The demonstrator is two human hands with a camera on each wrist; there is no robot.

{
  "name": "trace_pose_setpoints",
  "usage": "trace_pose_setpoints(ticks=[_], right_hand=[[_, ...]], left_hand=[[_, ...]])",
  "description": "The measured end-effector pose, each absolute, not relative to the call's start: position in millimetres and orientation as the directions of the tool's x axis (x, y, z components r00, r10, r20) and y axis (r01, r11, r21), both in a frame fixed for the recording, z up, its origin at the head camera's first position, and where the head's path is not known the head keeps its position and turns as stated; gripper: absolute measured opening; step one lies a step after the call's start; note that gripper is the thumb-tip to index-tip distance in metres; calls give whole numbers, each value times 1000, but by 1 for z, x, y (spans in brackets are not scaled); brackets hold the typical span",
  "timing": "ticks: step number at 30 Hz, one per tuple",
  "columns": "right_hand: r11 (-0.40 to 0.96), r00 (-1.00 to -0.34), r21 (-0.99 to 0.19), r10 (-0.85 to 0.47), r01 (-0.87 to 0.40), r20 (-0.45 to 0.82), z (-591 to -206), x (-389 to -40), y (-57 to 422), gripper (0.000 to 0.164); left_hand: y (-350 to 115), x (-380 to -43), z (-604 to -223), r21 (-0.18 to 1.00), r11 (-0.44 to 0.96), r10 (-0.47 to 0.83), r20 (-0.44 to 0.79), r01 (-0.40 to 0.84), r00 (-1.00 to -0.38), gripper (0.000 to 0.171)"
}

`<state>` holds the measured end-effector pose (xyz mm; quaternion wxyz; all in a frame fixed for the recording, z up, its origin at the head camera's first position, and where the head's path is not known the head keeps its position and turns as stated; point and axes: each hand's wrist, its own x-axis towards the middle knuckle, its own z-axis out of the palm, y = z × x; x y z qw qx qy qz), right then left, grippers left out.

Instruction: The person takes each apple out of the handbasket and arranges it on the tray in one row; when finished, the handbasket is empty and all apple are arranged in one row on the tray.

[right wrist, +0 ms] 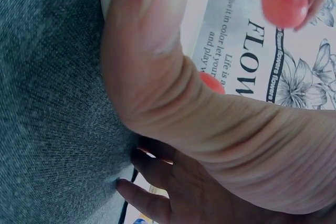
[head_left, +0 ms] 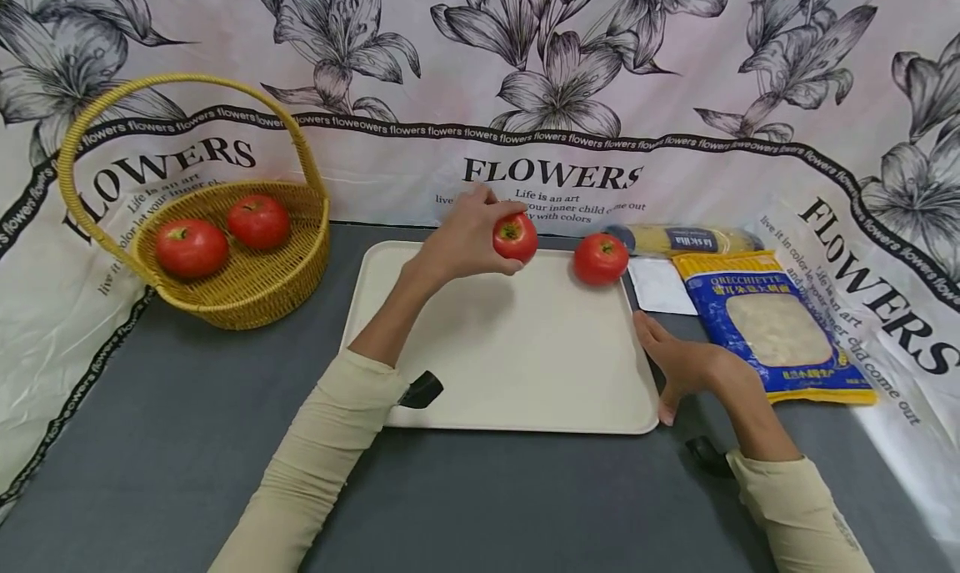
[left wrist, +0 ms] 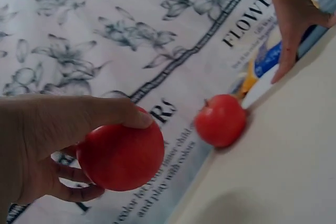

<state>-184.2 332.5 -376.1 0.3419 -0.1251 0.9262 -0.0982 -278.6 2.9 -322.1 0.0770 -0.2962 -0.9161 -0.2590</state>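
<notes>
My left hand [head_left: 467, 238] grips a red apple [head_left: 515, 238] between thumb and fingers, held over the back of a cream tray [head_left: 510, 348]. In the left wrist view the thumb lies across the top of the held apple [left wrist: 123, 153], with fingers beneath it. A second apple [head_left: 601, 258] sits at the tray's back right corner. My right hand [head_left: 693, 364] is beside the tray's right edge, thumb at the front right corner and fingers spread farther back along that side. In the right wrist view its bent thumb [right wrist: 152, 51] fills the middle.
At the left stands a yellow wicker basket [head_left: 247, 306] with a tall handle and two apples [head_left: 191, 248] inside. Right of the tray lie a blue and yellow orecchiette bag [head_left: 780, 331], a long pasta pack [head_left: 686, 239] and a white flat item [head_left: 662, 286]. A flower-printed cloth [head_left: 375, 164] hangs behind.
</notes>
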Motion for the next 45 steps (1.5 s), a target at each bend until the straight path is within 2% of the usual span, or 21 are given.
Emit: trace_pose_setpoints(ticks=[8, 15, 20, 25, 31, 39, 45], right_hand=[[950, -737, -261, -300, -173, -606, -377, -182, 333, 148], [943, -733, -281, -316, -176, -602, -378, -183, 330, 149], [949, -735, -273, -299, -159, -609, -376, -184, 329, 150], [950, -735, -271, -295, -156, -610, -375, -185, 331, 150], [944, -744, -273, -316, -184, -589, -372, -186, 333, 149], [947, -748, -261, -308, -185, -588, -371, -184, 333, 148], [940, -754, -269, -332, -211, -566, -378, -182, 335, 149]], left_hand=[[39, -294, -350, 454, 702, 506, 226, 550, -832, 67], [53, -303, -372, 446, 721, 519, 159, 530, -840, 66], [57, -305, -380, 487, 720, 471, 181, 495, -863, 63], [61, -306, -383, 463, 751, 408, 234, 470, -882, 59], [62, -306, -379, 399, 768, 426, 265, 501, -865, 56], [56, -303, -374, 326, 782, 478, 232, 531, -847, 56], [36, -289, -363, 306, 739, 528, 290, 600, -798, 54]])
